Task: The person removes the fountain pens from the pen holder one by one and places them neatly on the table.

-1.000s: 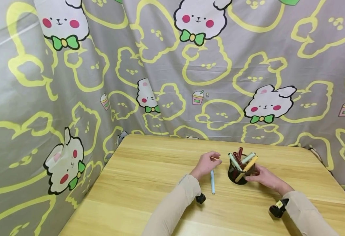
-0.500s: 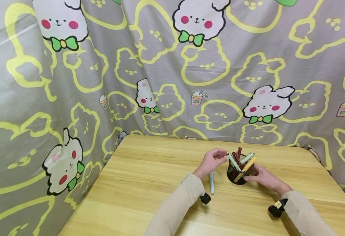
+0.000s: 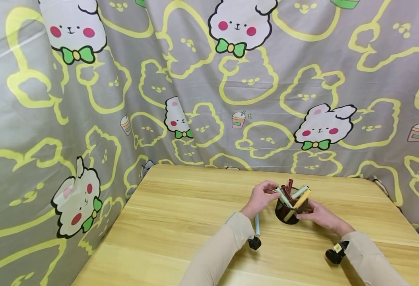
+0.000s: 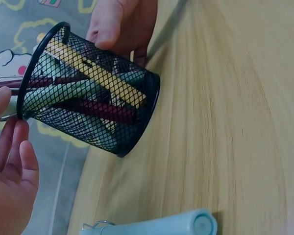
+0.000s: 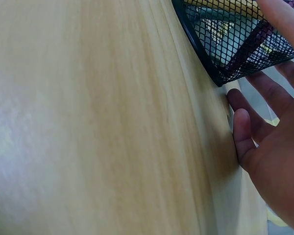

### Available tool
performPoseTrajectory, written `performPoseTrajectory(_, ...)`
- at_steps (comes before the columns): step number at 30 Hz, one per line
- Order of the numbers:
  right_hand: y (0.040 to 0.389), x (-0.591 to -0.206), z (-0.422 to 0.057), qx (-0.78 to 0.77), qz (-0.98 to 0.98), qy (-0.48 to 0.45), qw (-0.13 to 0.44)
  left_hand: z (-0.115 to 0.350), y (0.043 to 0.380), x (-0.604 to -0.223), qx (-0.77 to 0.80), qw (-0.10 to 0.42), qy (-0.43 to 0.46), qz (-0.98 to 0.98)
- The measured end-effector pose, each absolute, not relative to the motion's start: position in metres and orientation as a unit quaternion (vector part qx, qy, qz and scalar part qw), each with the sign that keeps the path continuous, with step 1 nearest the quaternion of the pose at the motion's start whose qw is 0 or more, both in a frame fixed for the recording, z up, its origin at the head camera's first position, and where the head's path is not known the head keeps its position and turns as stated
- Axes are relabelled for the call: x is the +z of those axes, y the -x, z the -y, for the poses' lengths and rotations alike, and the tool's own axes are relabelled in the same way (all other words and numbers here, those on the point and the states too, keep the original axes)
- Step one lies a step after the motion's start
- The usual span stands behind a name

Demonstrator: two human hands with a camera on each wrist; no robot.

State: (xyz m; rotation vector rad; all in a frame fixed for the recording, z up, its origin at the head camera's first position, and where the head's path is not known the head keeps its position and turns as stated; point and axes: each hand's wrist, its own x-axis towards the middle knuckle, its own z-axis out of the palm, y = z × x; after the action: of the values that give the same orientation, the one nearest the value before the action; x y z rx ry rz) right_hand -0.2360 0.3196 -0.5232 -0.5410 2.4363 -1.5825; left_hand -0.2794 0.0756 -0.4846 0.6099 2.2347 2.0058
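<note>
A black mesh pen holder (image 3: 282,217) stands on the table with several pens in it: dark red pens (image 3: 290,184), light green ones and a yellow pen (image 3: 304,197). My right hand (image 3: 324,217) grips its right side, thumb in front and fingers around behind. At the rim's left, my left hand (image 3: 261,198) pinches the upper end of a light green pen (image 3: 283,196) between thumb and fingers; the left wrist view shows the fingers against the rim. A light blue pen (image 4: 157,225) lies on the table below the left hand, partly hidden by the wrist in the head view.
The wooden table (image 3: 166,222) extends to the left and in front of the hands. A grey curtain (image 3: 202,87) with cartoon prints hangs along its back and left edges. Black wrist cameras sit at both sleeves.
My left hand has moved right from above the blue pen to the holder's rim and has taken hold of a green pen. The right hand has stayed on the holder.
</note>
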Motion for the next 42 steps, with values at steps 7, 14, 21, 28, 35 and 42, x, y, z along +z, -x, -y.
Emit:
performPoseTrajectory(7, 0.237, -0.524, -0.319, -0.536, -0.817, 0.19, 0.093, -0.078, 0.278, -0.484, 0.658, 0.03, -0.191, -0.728)
performPoseTrajectory(14, 0.236, -0.524, -0.32, -0.531, -0.82, 0.192, 0.092, -0.077, 0.279, -0.484, 0.658, 0.024, -0.191, -0.728)
performPoseTrajectory(21, 0.235, -0.524, -0.319, -0.531, -0.821, 0.19, 0.092, -0.074, 0.279, -0.478, 0.664, 0.02, -0.19, -0.722)
performPoseTrajectory(28, 0.235, -0.523, -0.32, -0.529, -0.824, 0.181, 0.094, -0.069, 0.283, -0.47, 0.672, 0.001, -0.198, -0.713)
performPoseTrajectory(35, 0.234, -0.523, -0.32, -0.531, -0.824, 0.178, 0.093, -0.063, 0.284, -0.459, 0.691, -0.003, -0.199, -0.695)
performPoseTrajectory(42, 0.234, -0.522, -0.319, -0.53, -0.824, 0.182, 0.089, -0.053, 0.29, -0.447, 0.704, -0.022, -0.212, -0.678)
